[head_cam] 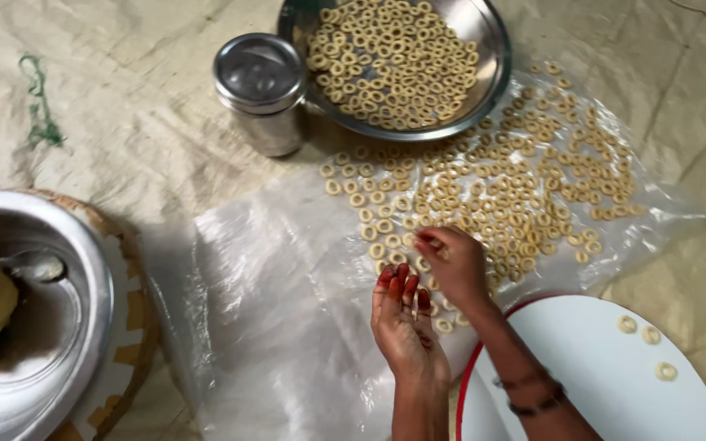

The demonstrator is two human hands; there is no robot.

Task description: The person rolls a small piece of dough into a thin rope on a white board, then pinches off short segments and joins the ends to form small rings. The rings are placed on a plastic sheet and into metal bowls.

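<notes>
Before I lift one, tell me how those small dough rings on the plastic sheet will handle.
The dough rings look thin and pale, probably raw and soft, so they may bend or tear if pinched. Each is tiny, so likely very light. They lie flat on the plastic sheet, so rolling seems unlikely. The right hand meets them with fingertips only.

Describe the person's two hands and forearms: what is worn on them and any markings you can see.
Both forearms are bare, with no sleeves in view. The left hand has reddish-orange stain on its fingertips, and no ring or band shows on it. The right hand has dark thin bangles around the wrist, two or three bands set slightly apart. No watch or gloves on either hand.
</notes>
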